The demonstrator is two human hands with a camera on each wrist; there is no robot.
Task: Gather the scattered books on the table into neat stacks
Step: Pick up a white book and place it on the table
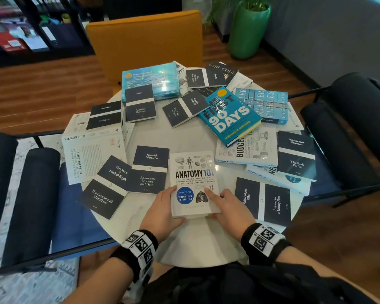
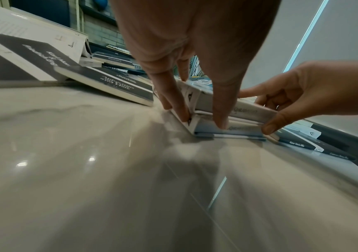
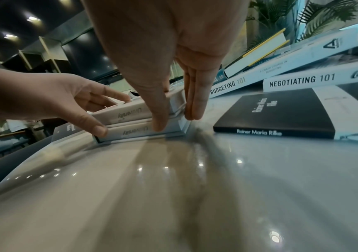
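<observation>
Topping a seemingly identical volume (image 3: 134, 133) lies the white Anatomy 101 book (image 1: 193, 172).

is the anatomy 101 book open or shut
Shut: Anatomy 101 lies flat, front cover up, atop a second book; no pages spread.
</observation>
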